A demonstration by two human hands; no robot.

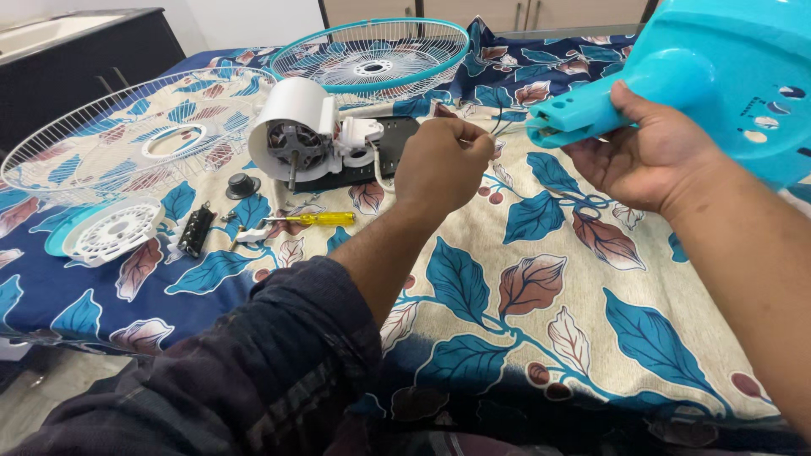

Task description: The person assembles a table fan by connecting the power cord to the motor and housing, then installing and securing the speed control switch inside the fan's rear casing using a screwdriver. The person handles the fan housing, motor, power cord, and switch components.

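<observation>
My right hand [646, 152] grips the neck of a turquoise plastic fan base [718, 67], held up at the upper right. My left hand [441, 160] is closed in a pinch on thin white wires [507, 125] that run toward the open end of that neck. Just left of my left hand lies the white fan motor [296, 135] with its white housing, resting on a black plate [390, 139]. A white cord [380, 173] loops from the motor toward my left hand.
A yellow-handled screwdriver [317, 219], a black knob [242, 185], a black switch block [195, 230] and a white round cover [114, 230] lie on the leaf-patterned cloth [541, 279]. A white fan grille [135, 139] and a turquoise-rimmed grille [372, 61] lie behind.
</observation>
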